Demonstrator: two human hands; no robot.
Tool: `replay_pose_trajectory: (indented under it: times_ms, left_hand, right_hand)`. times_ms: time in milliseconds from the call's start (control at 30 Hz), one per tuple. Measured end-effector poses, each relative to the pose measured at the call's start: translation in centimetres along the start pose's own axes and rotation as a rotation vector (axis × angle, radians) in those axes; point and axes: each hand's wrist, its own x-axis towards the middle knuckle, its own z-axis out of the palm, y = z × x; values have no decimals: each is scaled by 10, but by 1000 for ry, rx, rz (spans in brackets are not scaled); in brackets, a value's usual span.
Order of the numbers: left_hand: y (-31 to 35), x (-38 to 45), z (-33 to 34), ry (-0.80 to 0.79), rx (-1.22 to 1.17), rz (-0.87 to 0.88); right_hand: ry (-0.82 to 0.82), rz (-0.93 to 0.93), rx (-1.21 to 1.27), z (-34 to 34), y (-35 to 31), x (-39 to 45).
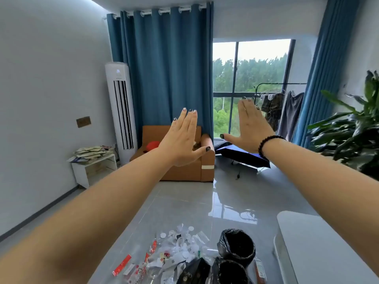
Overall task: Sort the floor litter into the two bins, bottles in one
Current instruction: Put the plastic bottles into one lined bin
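Litter beside two bins on grey floor; left hand, right hand raised, fingers straight, holding nothing.

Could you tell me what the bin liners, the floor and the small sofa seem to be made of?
The bin liners look like thin black plastic film: crinkled and glossy. The floor appears to be polished grey tile, since it has faint joints and mirrors the window. The small sofa looks upholstered in matte tan fabric or faux leather; which one is unclear.
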Motion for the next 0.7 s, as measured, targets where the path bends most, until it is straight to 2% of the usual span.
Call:
replay_pose_trajectory:
  times_ms: [67,367,567,700]
  left_hand:
    - [-26,7,11,-15,21,12]
    - [-148,19,123,-205,32,131]
    - [-173,-11,202,-427,-99,115]
    - [-169,-31,240,-520,-168,142]
  right_hand:
    - [-5,16,-2,18,-15,17]
    - [-237,265,28,145,-79,68]
    - [-364,338,118,222,-108,37]
    - [-427,335,142,255,-123,9]
